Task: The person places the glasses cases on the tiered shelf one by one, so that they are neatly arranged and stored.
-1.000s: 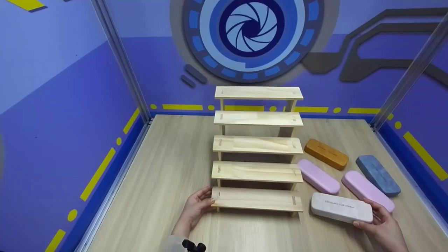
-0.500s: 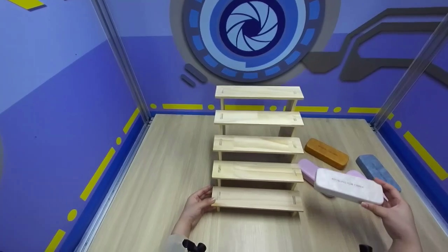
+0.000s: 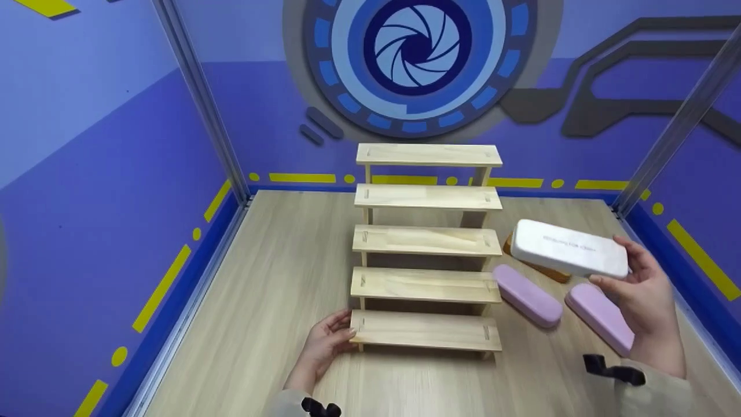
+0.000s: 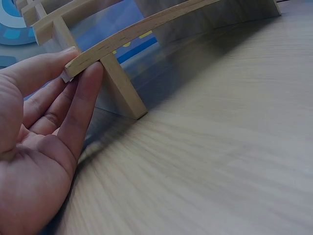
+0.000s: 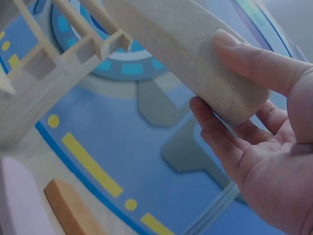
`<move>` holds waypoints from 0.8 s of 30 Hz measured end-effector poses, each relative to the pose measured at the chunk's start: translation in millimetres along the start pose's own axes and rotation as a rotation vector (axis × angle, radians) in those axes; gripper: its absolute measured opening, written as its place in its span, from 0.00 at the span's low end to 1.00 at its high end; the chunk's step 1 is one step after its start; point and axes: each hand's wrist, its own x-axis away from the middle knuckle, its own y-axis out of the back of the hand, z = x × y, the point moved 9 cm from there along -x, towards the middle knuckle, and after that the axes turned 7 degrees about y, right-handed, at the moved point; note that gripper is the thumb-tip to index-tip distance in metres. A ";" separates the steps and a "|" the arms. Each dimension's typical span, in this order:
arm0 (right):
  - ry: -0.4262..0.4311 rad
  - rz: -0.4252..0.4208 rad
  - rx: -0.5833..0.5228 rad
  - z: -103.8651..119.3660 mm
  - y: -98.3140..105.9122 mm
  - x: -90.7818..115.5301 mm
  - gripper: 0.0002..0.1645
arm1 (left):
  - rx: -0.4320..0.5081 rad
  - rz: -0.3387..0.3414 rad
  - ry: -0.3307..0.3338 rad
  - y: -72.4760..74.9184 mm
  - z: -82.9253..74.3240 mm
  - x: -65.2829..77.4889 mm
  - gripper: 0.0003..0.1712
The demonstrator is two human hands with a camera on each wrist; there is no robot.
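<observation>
In the head view a pale wooden five-step display rack stands mid-table. My left hand pinches the left end of its lowest step; the left wrist view has the thumb on top of the board and fingers beneath. My right hand grips the right end of a whitish glasses case with small lettering on its lid. It is raised right of the rack, above an orange-brown case that it partly covers. In the right wrist view the thumb lies along the case's upper side, fingers underneath.
Two pink glasses cases lie on the wooden tabletop right of the rack. The blue case is hidden behind my right hand. Blue-purple printed panels with metal corner posts close in the back and both sides.
My right hand has lifted the whitish case off the table and carried it up and away from me, past the pink cases. My left hand stays on the lowest step.
</observation>
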 end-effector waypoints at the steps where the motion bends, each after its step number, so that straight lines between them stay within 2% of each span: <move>1: 0.002 0.001 -0.003 0.7 -3.4 -5.3 0.47 | 0.000 -0.003 0.002 0.1 0.2 0.0 0.40; 8: -0.012 -0.024 0.002 2.6 -27.6 -44.0 0.44 | -0.003 -0.009 0.011 1.3 1.8 -1.4 0.40; 14: -0.018 0.018 -0.021 0.6 -56.0 -78.1 0.42 | -0.001 -0.013 0.017 1.8 2.6 -1.3 0.40; 19: -0.072 0.042 0.011 -8.6 -83.4 -106.3 0.41 | 0.006 -0.018 0.020 1.8 2.9 -1.3 0.40; 24: -0.132 0.075 0.030 -21.9 -116.0 -133.5 0.45 | 0.002 -0.011 0.015 1.2 1.8 -1.6 0.40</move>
